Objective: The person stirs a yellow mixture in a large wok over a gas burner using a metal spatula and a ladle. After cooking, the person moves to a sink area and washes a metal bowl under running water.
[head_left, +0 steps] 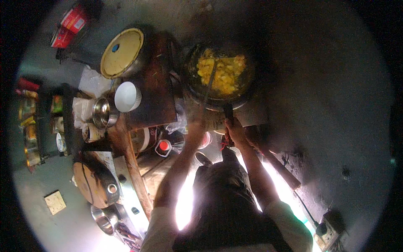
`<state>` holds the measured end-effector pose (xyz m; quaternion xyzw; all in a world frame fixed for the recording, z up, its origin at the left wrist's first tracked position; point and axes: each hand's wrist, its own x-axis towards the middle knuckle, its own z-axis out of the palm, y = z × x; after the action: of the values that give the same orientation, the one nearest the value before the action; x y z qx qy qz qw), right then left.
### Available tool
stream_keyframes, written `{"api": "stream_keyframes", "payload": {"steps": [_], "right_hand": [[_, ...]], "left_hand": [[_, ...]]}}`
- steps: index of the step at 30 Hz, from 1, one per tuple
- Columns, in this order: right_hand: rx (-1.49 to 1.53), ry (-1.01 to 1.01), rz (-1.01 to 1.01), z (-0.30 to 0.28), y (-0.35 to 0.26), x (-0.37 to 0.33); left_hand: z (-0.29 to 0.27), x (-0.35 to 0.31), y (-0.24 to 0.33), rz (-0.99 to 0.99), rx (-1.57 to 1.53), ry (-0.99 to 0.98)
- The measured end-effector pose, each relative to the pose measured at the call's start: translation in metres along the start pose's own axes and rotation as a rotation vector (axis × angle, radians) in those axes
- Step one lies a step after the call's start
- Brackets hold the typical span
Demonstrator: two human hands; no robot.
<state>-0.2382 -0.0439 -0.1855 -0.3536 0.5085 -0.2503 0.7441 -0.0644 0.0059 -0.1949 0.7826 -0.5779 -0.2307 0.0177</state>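
Note:
A dark wok [191, 86] holds yellow, chunky food [224, 73] in front of me. My right hand [236, 131] is closed round the wok's black handle [228, 111], which points back toward me. Left of it, my left hand [195, 129] is blurred and closed on the end of a long, thin spatula [210, 80]. The spatula slants up over the near rim, and its far end lies in the food, so its tip is hidden.
On the brown table [157, 98] at left are a white bowl [127, 96] and a round yellowish lid [121, 53]. A steel bowl [103, 112] stands beside them. Below are a red-capped container [163, 146] and a round wooden board [90, 185]. A dark wall [327, 92] is at right.

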Motion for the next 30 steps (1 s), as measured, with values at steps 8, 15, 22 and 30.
{"api": "stream_keyframes", "payload": {"steps": [8, 15, 22, 30], "right_hand": [[-0.072, -0.105, -0.036, -0.024, 0.021, 0.006], [-0.524, 0.114, -0.173, -0.108, 0.11, -0.02], [0.09, 0.166, 0.194, -0.096, 0.173, 0.007], [0.179, 0.049, 0.125, -0.117, 0.165, 0.008]], "left_hand": [[0.007, -0.078, 0.033, 0.153, -0.601, 0.062], [0.129, -0.072, -0.104, -0.545, -0.936, 0.195], [0.205, -0.02, -0.144, -0.493, -1.166, 0.292], [0.189, -0.019, -0.154, -0.314, -0.255, 0.243]]}}
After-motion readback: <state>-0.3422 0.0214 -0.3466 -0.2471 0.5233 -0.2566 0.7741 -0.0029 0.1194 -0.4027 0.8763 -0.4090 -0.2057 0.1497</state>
